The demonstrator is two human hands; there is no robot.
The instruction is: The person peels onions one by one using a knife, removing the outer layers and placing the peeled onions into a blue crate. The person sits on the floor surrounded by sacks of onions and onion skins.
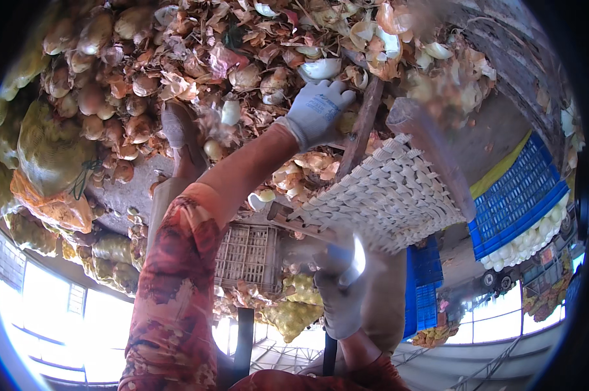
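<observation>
My left hand (321, 110), in a pale knitted glove bearing writing, reaches over the heap of onions and dry skins (245, 78). Its fingers are curled, their tips hidden from view. A pale, cut-looking onion piece (321, 69) lies just beyond the knuckles. Lower down, near my body, my gloved right hand (344, 298) is closed around a blurred tool with a bright, curved blade, seemingly a knife (357, 261). Between the two hands and to the right stands a tilted woven seat (387, 190) with a wooden frame.
Filled mesh sacks (55, 146) stand at the left. A shoe (177, 126) rests against the onions. A plastic crate (248, 256) lies below my left forearm. Blue crates (514, 195) stand at the right, with peeled onions (529, 244) by them. A wooden bar (360, 129) lies beside my left hand.
</observation>
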